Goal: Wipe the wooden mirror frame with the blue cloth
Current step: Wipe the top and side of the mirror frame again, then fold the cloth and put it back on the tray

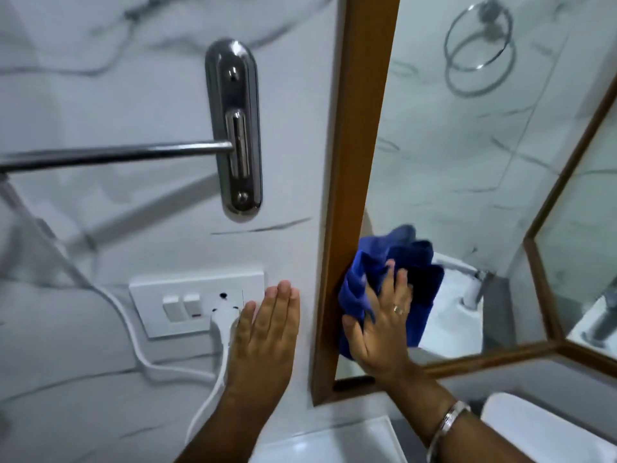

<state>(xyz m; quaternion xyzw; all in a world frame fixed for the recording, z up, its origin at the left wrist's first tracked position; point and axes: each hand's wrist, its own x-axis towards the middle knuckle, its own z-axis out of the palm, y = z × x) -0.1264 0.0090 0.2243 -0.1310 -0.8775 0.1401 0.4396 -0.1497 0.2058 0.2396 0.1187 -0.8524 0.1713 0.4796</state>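
Lower right: right hand (380,324) spread flat, pressing blue cloth (397,282) against inner edge of wooden mirror frame (354,162), likely for firm wiping contact. Lower centre: left hand (267,332) empty, flattened on marble wall (133,78), apparently bracing beside switch plate (187,302).

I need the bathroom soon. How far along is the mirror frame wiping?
Nothing shows as finished; wiped wood looks no different. In hand: the right hand presses the blue cloth on the lower left side of the wooden mirror frame, while the left hand lies flat on the wall. Left, probably: the bottom rail and the upper frame.
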